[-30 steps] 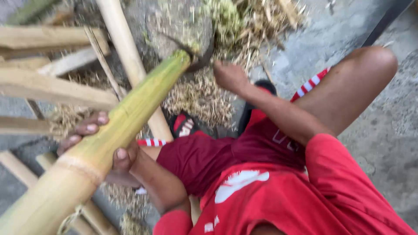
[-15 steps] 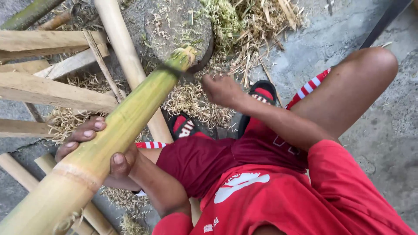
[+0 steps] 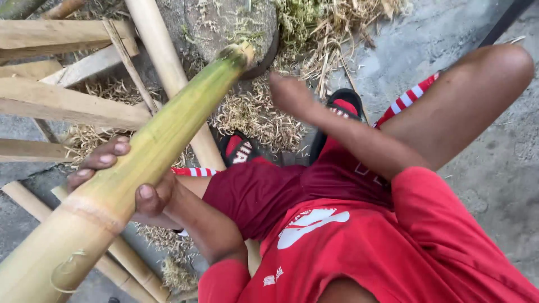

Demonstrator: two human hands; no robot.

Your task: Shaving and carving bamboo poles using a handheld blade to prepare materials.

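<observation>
The left hand wraps around the thick green-to-yellow bamboo pole, fingers over the top and thumb beneath, propping it at a slant with its far tip on the round grey stone block. The right hand is blurred beside that tip; its grip cannot be told. Pale split bamboo slats and dry shavings lie around on the concrete floor.
</observation>
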